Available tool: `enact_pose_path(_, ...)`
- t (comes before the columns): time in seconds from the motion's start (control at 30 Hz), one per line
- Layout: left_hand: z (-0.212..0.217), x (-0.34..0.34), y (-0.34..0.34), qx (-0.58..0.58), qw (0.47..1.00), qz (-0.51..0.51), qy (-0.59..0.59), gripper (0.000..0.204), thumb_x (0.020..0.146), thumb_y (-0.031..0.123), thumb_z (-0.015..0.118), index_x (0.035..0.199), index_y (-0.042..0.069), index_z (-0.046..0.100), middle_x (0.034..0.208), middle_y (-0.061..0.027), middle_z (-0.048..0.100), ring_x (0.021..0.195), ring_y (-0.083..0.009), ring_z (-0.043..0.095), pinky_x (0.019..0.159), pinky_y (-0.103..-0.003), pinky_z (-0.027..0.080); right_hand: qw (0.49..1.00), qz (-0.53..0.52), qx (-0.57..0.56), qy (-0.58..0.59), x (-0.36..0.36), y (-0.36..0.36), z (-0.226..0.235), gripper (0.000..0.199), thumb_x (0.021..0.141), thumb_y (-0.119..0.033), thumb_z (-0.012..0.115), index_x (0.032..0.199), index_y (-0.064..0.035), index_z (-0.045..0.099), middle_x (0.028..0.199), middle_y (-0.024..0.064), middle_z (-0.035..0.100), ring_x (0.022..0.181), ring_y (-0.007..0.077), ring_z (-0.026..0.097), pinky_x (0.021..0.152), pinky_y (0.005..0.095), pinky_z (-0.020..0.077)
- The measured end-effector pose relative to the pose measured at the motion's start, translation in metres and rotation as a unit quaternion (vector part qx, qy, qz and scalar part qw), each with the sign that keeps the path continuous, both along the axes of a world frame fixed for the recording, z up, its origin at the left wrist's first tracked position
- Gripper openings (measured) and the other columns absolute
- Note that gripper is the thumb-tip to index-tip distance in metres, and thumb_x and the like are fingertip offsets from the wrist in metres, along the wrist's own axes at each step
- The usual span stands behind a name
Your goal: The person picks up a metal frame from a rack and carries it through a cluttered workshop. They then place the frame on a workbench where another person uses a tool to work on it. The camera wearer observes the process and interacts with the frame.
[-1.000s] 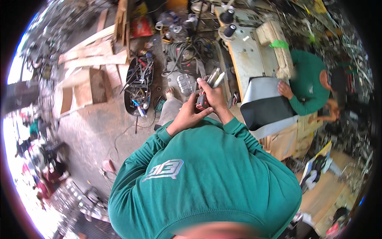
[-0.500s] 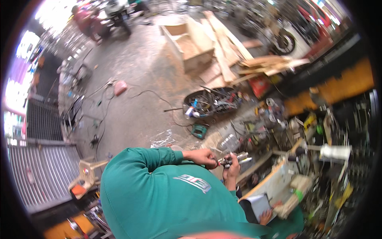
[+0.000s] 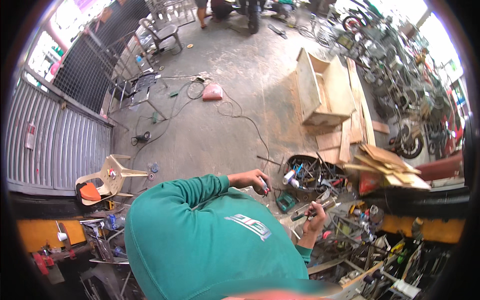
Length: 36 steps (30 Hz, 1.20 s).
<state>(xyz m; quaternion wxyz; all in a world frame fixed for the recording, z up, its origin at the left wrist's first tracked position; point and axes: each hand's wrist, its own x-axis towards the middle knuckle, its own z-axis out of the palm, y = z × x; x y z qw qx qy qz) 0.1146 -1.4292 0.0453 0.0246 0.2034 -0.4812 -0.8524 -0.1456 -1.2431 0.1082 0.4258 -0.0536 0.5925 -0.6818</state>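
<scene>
My left hand (image 3: pixel 254 182) is closed around a small item with red and light grey parts (image 3: pixel 263 187), its kind too small to tell. To its right and lower, my right hand (image 3: pixel 314 220) grips a dark-handled tool (image 3: pixel 300 216) and what looks like a silvery cylinder (image 3: pixel 328 203); whether they are one piece I cannot tell. The two hands are apart, in front of my green sleeves. On the floor between them lies a green power tool (image 3: pixel 285 201). Just beyond it sits a round black basin (image 3: pixel 288 163) heaped with hand tools.
A wooden box (image 3: pixel 327 117) stands ahead on the right, with boards (image 3: pixel 387 162) stacked nearer. Cables (image 3: pixel 240 115) trail across the floor near a red object (image 3: pixel 212 92). At left is a tipped plastic chair (image 3: pixel 112 172). Clutter and parts crowd the right; people (image 3: pixel 220 10) are far ahead.
My hands, close together before, have separated: the left is farther up and the right farther to the right. The view has turned left, and a nearby person's hand with paper has left it.
</scene>
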Motion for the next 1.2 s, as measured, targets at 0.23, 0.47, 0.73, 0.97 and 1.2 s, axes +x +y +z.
enact_pose_path(0.23,-0.048,0.105,-0.121,0.055,0.949,0.247,-0.19,0.067,0.091,0.067,0.056,0.072,0.003,0.067,0.06,-0.0075,0.062,0.05,-0.0189,0.059,0.048,-0.033,0.045,0.973,0.215,-0.083,-0.033,0.116,-0.191,0.065,0.021,0.078,-0.006,0.067,0.094,-0.0024,0.055,0.072,0.0064,0.054,0.055,0.0138,0.05,0.043,0.0254,0.0378)
enact_pose_path(0.47,-0.072,0.17,-0.195,0.2,0.871,0.436,-0.107,0.061,0.093,0.058,0.061,0.118,0.003,0.062,0.079,-0.0122,0.068,0.055,-0.0209,0.064,0.052,-0.034,0.053,0.872,0.343,-0.238,-0.255,0.156,-0.328,0.081,0.034,0.064,-0.016,0.07,0.088,-0.0066,0.05,0.065,0.0036,0.047,0.056,0.0136,0.043,0.079,0.0269,0.0442)
enact_pose_path(0.73,-0.034,0.24,-0.342,0.049,0.75,0.652,0.105,0.035,0.089,0.009,0.057,0.122,0.009,0.045,0.104,-0.0207,0.069,0.073,-0.0261,0.07,0.062,-0.04,0.062,0.788,0.578,-0.194,-0.086,0.154,-0.533,0.049,0.033,0.063,-0.01,0.074,0.088,-0.0068,0.052,0.083,0.0061,0.053,0.066,0.0126,0.049,0.073,0.0275,0.0451)
enact_pose_path(0.97,0.038,0.298,-0.471,-0.242,0.715,0.655,-0.044,0.03,0.087,0.006,0.06,0.114,0.008,0.046,0.096,-0.0146,0.073,0.074,-0.0109,0.062,0.065,-0.025,0.05,0.802,0.55,-0.158,-0.17,0.191,-0.656,0.013,0.027,0.067,-0.008,0.063,0.093,-0.0037,0.056,0.122,0.0197,0.059,0.087,0.022,0.061,0.072,0.0351,0.0547)
enact_pose_path(1.2,-0.002,0.344,-0.62,-0.156,0.788,0.59,-0.077,0.03,0.085,0.006,0.059,0.112,0.008,0.046,0.094,-0.0152,0.071,0.08,-0.0171,0.065,0.068,-0.029,0.052,0.806,0.581,-0.105,-0.05,0.196,-0.764,0.006,0.037,0.066,0.003,0.067,0.102,-0.0005,0.057,0.138,0.021,0.055,0.125,0.0282,0.057,0.096,0.0447,0.0574)
